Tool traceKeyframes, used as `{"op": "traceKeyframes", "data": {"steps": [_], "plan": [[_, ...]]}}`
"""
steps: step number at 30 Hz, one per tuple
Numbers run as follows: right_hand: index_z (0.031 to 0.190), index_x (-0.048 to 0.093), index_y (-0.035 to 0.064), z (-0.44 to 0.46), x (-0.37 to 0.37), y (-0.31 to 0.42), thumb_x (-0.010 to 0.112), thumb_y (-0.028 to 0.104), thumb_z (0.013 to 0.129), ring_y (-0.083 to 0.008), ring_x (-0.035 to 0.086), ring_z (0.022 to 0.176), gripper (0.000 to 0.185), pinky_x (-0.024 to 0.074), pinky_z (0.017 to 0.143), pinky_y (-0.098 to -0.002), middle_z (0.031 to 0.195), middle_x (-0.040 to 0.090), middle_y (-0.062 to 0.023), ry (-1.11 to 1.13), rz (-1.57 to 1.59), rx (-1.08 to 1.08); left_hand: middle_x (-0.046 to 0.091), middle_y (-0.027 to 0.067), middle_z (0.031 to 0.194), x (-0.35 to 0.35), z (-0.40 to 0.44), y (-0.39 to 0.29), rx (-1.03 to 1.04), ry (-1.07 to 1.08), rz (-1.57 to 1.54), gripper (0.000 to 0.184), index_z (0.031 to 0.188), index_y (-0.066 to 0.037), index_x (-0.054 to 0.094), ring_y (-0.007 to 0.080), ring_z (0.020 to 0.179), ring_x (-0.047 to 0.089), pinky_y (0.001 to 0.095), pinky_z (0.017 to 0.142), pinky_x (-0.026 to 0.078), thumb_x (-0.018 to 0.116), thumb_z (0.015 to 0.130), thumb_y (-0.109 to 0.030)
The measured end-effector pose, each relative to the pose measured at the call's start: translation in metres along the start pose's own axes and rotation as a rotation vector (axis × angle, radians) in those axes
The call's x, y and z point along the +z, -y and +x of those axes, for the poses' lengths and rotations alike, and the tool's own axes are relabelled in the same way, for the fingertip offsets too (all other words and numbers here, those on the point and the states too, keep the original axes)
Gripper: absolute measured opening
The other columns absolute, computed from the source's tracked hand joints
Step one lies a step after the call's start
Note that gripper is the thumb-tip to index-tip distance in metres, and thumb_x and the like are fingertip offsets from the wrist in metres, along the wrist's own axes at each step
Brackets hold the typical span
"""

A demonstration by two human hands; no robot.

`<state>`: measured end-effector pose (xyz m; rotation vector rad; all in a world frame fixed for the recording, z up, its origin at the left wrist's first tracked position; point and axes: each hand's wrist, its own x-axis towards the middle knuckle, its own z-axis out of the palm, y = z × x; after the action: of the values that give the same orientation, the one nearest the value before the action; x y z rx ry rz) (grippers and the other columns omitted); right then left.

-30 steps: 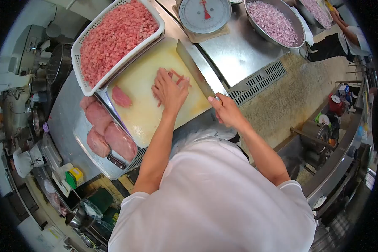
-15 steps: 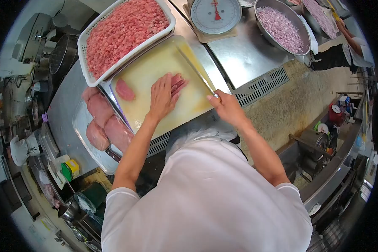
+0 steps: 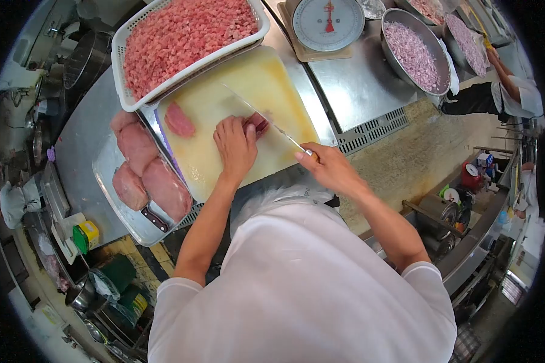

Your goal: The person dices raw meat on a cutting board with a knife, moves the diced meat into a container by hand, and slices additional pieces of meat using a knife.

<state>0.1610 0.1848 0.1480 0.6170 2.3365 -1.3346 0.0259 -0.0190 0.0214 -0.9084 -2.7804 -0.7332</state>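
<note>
My left hand presses on a small stack of meat strips on the yellowish cutting board, its fingers bent and close together. In my right hand is the handle of a long knife. The blade crosses the board edge-on, beside the right end of the strips. One separate piece of meat lies near the board's left side. Left of the board, a metal tray holds several large meat pieces and a dark-handled knife.
A white basket of diced meat stands behind the board. Farther right are a dial scale and a metal bowl of chopped purple-white pieces. Another person stands at the far right, a hand near other bowls.
The knife has come from the board's right side onto the strips' right end. My left hand has gathered the loose strips into a stack. The camera view has shifted.
</note>
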Motion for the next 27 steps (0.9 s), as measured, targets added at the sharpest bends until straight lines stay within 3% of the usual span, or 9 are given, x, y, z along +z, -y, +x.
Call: {"op": "traceKeyframes", "data": {"steps": [3, 6, 9, 12, 15, 18, 24, 27], "plan": [[0.133, 0.066, -0.0020, -0.005, -0.010, 0.017, 0.060, 0.045, 0.104, -0.0279, 0.065, 0.072, 0.055, 0.0515, 0.072, -0.0415, 0.078, 0.069, -0.0177, 0.062, -0.007, 0.007, 0.061, 0.0134, 0.113, 0.016, 0.013, 0.004, -0.072, 0.007, -0.042, 0.027, 0.119, -0.004, 0.065, 0.0332, 0.108, 0.056, 0.0464, 0.092, 0.042, 0.063, 0.094, -0.014], [0.126, 0.069, -0.0017, 0.035, 0.022, -0.023, 0.056, 0.048, 0.106, -0.0432, 0.073, 0.091, 0.055, 0.0542, 0.084, -0.0504, 0.088, 0.073, -0.0263, -0.023, -0.054, -0.226, 0.062, 0.0111, 0.106, 0.018, 0.017, 0.001, 0.001, -0.032, 0.091, 0.020, 0.112, -0.006, 0.067, 0.0316, 0.102, 0.057, 0.0457, 0.088, 0.043, 0.063, 0.093, -0.014], [0.120, 0.070, -0.0032, 0.066, 0.032, 0.002, 0.056, 0.047, 0.106, -0.0458, 0.072, 0.093, 0.054, 0.0533, 0.084, -0.0528, 0.086, 0.071, -0.0280, 0.032, -0.088, -0.162, 0.062, 0.0109, 0.105, 0.015, 0.017, 0.001, 0.006, -0.029, 0.096, 0.019, 0.110, -0.007, 0.067, 0.0313, 0.102, 0.058, 0.0451, 0.087, 0.044, 0.065, 0.093, -0.015], [0.126, 0.067, -0.0062, 0.078, 0.034, 0.000, 0.058, 0.043, 0.106, -0.0362, 0.069, 0.075, 0.054, 0.0525, 0.075, -0.0453, 0.078, 0.069, -0.0230, 0.014, -0.115, -0.190, 0.062, 0.0105, 0.105, 0.016, 0.015, 0.003, -0.002, -0.016, 0.063, 0.019, 0.110, -0.007, 0.067, 0.0312, 0.102, 0.057, 0.0445, 0.087, 0.044, 0.065, 0.093, -0.016], [0.125, 0.067, -0.0066, 0.059, 0.008, 0.025, 0.057, 0.043, 0.106, -0.0371, 0.069, 0.076, 0.054, 0.0526, 0.076, -0.0457, 0.078, 0.068, -0.0245, 0.100, -0.117, -0.107, 0.062, 0.0103, 0.104, 0.023, 0.016, 0.006, 0.001, -0.064, 0.040, 0.019, 0.110, -0.008, 0.066, 0.0314, 0.101, 0.057, 0.0446, 0.087, 0.043, 0.065, 0.093, -0.016], [0.118, 0.069, -0.0052, 0.046, 0.007, 0.022, 0.057, 0.048, 0.105, -0.0453, 0.071, 0.092, 0.056, 0.0545, 0.084, -0.0492, 0.085, 0.071, -0.0281, 0.116, -0.129, -0.080, 0.061, 0.0106, 0.103, 0.024, 0.016, 0.009, -0.006, -0.084, 0.029, 0.017, 0.108, -0.008, 0.066, 0.0317, 0.101, 0.057, 0.0449, 0.086, 0.043, 0.065, 0.093, -0.016], [0.121, 0.069, -0.0052, 0.086, 0.032, 0.024, 0.056, 0.046, 0.106, -0.0440, 0.072, 0.090, 0.055, 0.0542, 0.085, -0.0488, 0.087, 0.072, -0.0269, 0.064, -0.116, -0.192, 0.061, 0.0136, 0.106, 0.017, 0.015, 0.012, -0.014, -0.018, -0.024, 0.020, 0.105, -0.005, 0.062, 0.0344, 0.103, 0.056, 0.0466, 0.089, 0.043, 0.065, 0.087, -0.012], [0.125, 0.067, -0.0056, 0.078, 0.011, 0.038, 0.056, 0.045, 0.106, -0.0462, 0.071, 0.093, 0.056, 0.0541, 0.086, -0.0496, 0.090, 0.073, -0.0280, 0.145, -0.151, -0.047, 0.060, 0.0135, 0.103, 0.024, 0.015, 0.007, -0.017, -0.081, -0.071, 0.020, 0.104, -0.005, 0.062, 0.0343, 0.101, 0.056, 0.0464, 0.088, 0.043, 0.066, 0.086, -0.012]]}}
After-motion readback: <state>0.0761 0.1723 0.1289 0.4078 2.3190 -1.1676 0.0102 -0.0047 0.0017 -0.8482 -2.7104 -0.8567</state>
